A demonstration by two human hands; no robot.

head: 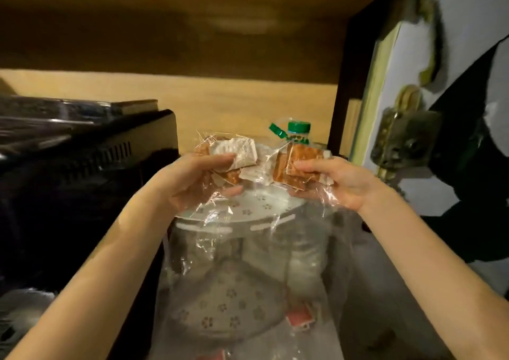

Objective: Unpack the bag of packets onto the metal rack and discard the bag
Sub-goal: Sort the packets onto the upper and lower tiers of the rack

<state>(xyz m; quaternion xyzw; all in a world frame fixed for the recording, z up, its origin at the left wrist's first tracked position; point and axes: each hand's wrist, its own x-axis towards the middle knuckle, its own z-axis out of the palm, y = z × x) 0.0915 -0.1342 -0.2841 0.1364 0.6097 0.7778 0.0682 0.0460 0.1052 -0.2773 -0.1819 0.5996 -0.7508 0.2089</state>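
Head view: packets [234,153] in clear wrap are gripped by the left hand [190,177], and orange packets [300,164] are pinched by the right hand [338,180]. Between and below both hands the clear bag [248,263] is draped over the perforated metal rack [259,208].

The scene is dim and warm yellow. The strongest light falls on the clear plastic bag [220,222], which shows white glare. The black appliance [82,161] at left stays in deep shadow. Edges look soft, blurred and slightly bent.
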